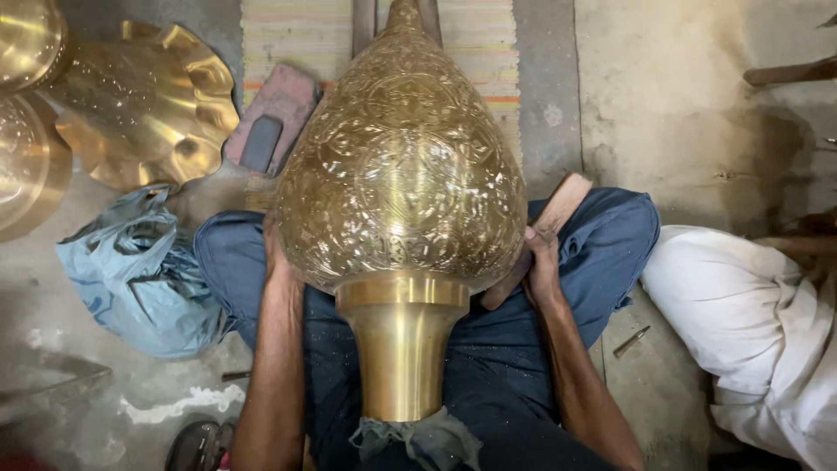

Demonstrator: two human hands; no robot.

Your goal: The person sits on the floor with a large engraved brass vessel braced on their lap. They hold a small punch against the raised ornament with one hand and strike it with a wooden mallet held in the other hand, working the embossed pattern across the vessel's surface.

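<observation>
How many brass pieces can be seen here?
4: the big engraved vase lying across the lap between both hands, a wavy-edged dish on the floor upper left, and two round pieces cut off at the left edge. More may lie out of view.

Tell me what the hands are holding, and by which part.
Both hold the engraved brass vessel by the widest part of its body: left hand on one flank, right hand on the other, just above the plain neck. How the fingers grip cannot be told.
</observation>
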